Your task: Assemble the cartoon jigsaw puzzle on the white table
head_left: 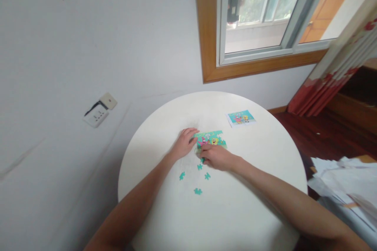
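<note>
A partly joined jigsaw puzzle (219, 141) with a pink and a yellow cartoon figure on green lies mid-table. Its right side has a ragged, unfilled edge. My left hand (185, 141) rests at the puzzle's left edge, fingers stretched out and holding nothing. Over the lower left part of the puzzle, my right hand (216, 156) has its fingers drawn together on a puzzle piece, mostly hidden beneath them. Loose green puzzle pieces lie nearer to me: one piece (182, 175) on the left, another piece (207, 176) on the right, and a third piece (198, 191) closest.
The round white table (165, 125) stands against a wall with a socket (97, 115). A printed picture card (241, 118) lies at the back right of the table. A window (259, 15) is behind, and stacked papers (347, 180) are at the right.
</note>
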Motion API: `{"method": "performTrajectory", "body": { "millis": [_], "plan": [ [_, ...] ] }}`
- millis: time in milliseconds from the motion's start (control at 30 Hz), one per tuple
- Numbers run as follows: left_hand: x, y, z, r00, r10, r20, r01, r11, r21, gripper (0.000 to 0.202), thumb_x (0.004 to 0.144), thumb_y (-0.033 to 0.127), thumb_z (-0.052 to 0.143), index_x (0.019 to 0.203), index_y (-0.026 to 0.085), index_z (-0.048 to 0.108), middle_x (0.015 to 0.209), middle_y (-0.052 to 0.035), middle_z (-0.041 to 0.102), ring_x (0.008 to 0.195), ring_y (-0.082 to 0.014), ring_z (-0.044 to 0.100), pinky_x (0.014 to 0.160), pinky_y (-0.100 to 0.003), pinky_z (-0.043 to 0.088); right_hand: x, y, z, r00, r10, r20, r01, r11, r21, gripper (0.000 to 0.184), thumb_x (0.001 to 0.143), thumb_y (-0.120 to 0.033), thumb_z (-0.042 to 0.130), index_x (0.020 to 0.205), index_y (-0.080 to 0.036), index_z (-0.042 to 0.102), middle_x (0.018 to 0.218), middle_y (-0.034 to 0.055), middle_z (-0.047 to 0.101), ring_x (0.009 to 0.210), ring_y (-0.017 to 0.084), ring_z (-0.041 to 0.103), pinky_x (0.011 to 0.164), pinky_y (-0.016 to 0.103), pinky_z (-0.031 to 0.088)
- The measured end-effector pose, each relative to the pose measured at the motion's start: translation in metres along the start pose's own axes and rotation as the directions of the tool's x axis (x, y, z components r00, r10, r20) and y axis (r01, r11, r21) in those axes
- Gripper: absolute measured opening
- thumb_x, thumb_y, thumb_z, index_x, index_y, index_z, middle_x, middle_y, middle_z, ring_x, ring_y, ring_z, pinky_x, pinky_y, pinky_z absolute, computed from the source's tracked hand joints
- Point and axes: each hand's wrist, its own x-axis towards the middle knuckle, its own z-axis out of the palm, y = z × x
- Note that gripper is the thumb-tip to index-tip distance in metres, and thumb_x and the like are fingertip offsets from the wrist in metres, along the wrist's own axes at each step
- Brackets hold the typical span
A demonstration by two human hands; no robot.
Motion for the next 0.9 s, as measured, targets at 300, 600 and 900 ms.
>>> {"method": "performTrajectory", "body": {
  "millis": [300,600,900],
  "plan": [
    [0.001,-0.003,-0.001,0.999,-0.009,-0.053,0.007,0.999,-0.036,0.030,0.093,0.020,0.054,0.121,0.022,0.065,0.125,-0.0073,0.065,0.120,-0.0232,0.056,0.108,-0.044,0.041,-0.002,-0.005,0.003,0.996,0.030,0.078,-0.026,0.998,-0.053,0.017,0.084,-0.006,0.056,0.097,-0.016,0.061,0.101,0.0089,0.062,0.094,0.019,0.059,0.082,0.028,0.043],
    [0.000,0.000,-0.004,0.997,-0.029,-0.068,0.024,0.998,-0.063,0.028,0.093,0.018,0.054,0.118,0.020,0.065,0.121,-0.0073,0.066,0.117,-0.0228,0.056,0.107,-0.043,0.041,-0.003,-0.002,0.002,0.996,0.011,0.085,-0.011,1.000,0.003,0.019,0.083,-0.004,0.056,0.097,-0.016,0.061,0.102,0.0090,0.060,0.094,0.019,0.058,0.081,0.027,0.043],
    [0.000,-0.004,-0.004,0.996,-0.034,-0.077,0.030,0.998,-0.056,0.028,0.092,0.018,0.054,0.118,0.019,0.065,0.120,-0.0073,0.066,0.116,-0.0226,0.056,0.106,-0.044,0.042,-0.006,-0.004,-0.005,0.993,0.032,0.110,-0.037,0.998,0.049,0.019,0.080,-0.005,0.059,0.096,-0.015,0.061,0.102,0.0093,0.059,0.093,0.019,0.057,0.085,0.028,0.045]
  ]
}}
